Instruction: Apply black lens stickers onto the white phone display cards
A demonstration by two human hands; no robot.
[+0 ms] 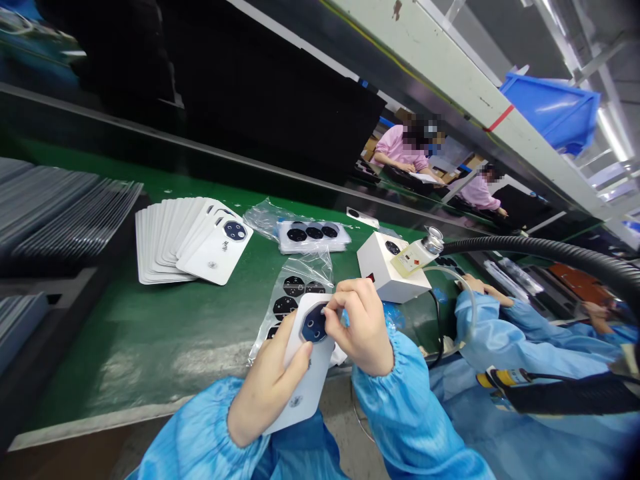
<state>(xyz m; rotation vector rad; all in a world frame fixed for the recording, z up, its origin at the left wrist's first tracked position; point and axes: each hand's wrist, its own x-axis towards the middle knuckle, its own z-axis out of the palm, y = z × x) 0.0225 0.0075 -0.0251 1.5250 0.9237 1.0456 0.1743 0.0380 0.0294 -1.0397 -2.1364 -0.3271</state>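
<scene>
A white phone back cover point(311, 373) with a dark camera plate point(314, 323) is tilted up in front of me. My left hand point(273, 380) grips it along its left edge, thumb across the front. At the upper right of the camera plate, my right hand point(357, 323) is pinched closed; whatever sits between its fingertips is too small to make out. Under and behind the cover lies a clear plastic bag point(300, 270) with several black round pieces. Behind it is a stack of clear sheets point(315, 237) bearing black discs.
A fanned pile of white covers point(200, 243) lies left on the green bench point(200, 333). Racks of thin panels point(95, 213) stand farther left. A white box point(395, 273) and pump bottle point(417, 253) are at right, near a black hose point(540, 247) and a co-worker's sleeve point(500, 333).
</scene>
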